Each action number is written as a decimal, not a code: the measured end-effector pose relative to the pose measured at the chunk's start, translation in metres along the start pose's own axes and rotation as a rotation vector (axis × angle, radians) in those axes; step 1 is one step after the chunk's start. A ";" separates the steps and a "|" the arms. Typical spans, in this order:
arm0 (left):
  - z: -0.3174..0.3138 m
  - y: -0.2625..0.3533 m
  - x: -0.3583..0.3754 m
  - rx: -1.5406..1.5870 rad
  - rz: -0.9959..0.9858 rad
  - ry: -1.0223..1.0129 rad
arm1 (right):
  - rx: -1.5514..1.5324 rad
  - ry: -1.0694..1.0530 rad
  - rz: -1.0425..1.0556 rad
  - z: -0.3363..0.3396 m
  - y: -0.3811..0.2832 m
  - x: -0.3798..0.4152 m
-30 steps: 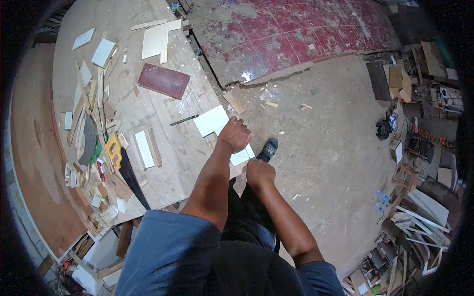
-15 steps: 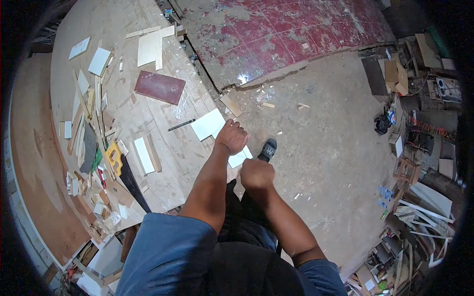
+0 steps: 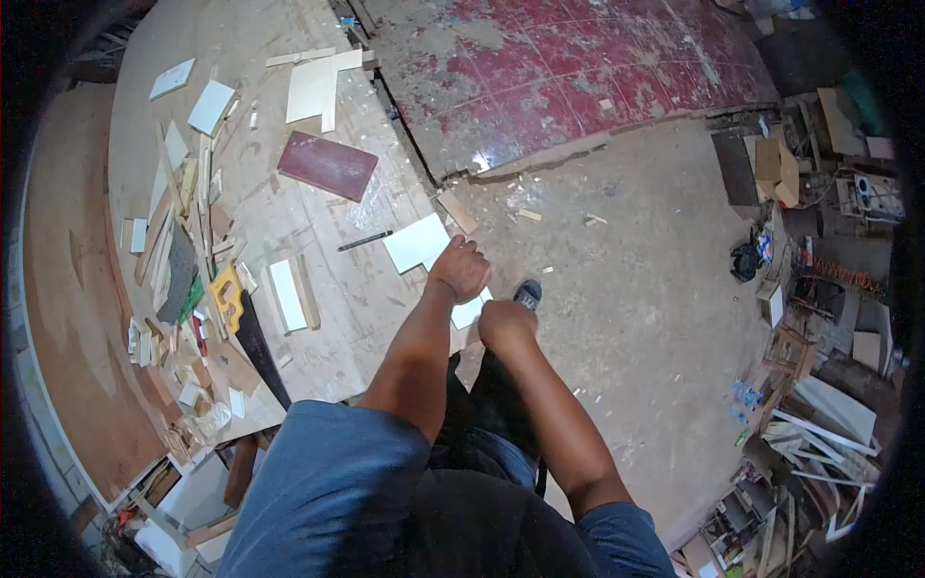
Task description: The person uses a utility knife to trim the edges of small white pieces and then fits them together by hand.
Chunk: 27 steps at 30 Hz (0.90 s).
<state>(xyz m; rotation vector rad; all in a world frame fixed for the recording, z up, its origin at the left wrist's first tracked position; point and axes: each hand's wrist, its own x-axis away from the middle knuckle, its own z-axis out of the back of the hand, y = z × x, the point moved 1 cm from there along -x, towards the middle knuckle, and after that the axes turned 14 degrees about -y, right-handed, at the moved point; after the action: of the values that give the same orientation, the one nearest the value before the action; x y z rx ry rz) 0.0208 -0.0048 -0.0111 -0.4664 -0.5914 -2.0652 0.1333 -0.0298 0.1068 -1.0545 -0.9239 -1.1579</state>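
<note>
A white board [image 3: 416, 242] lies at the right edge of the workbench, and a white part [image 3: 467, 311] shows nearer my body. Whether these are one piece or two is hidden by my hand. My left hand [image 3: 462, 268] lies over the board at the bench edge, fingers curled around its side. Beside the nearer white part, my right hand [image 3: 508, 326] is closed in a fist; anything inside it is hidden. A black pen [image 3: 364, 242] rests left of the board, and a wood block [image 3: 457, 212] sits just beyond it.
On the workbench [image 3: 352, 318] are a dark red panel [image 3: 328, 166], a yellow-handled saw [image 3: 228, 299], a white-faced strip [image 3: 288, 296] and several wood offcuts. My shoe [image 3: 527, 293] stands on the floor, where scraps are scattered. A wooden stool [image 3: 790, 344] and piled wood line the right side.
The whole view has shifted slightly, so the bench things appear a little further right. My left hand stays on the board; my right fist stays close by, a little nearer the board's edge.
</note>
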 end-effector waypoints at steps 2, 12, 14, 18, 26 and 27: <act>-0.003 0.002 0.000 0.019 -0.010 0.022 | 0.024 -0.004 -0.009 0.004 -0.006 0.027; -0.001 0.001 0.003 0.031 -0.009 0.045 | -0.001 -0.092 -0.160 -0.006 0.026 0.039; -0.007 0.001 0.001 0.035 -0.004 0.063 | -0.036 -0.065 -0.193 -0.007 0.043 0.047; -0.002 0.002 0.002 0.079 0.012 0.063 | -0.131 0.043 -0.309 -0.042 0.107 0.024; -0.007 0.002 0.000 0.079 0.017 0.106 | -0.440 -0.223 -0.643 -0.440 0.420 -0.041; -0.006 0.002 0.001 0.075 0.019 0.122 | -0.284 -0.523 -0.541 -0.468 0.436 -0.019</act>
<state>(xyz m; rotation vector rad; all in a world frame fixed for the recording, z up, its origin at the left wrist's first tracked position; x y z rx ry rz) 0.0214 -0.0104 -0.0147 -0.2991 -0.5872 -2.0300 0.5748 -0.4433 -0.1021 -1.4252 -1.5547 -1.5190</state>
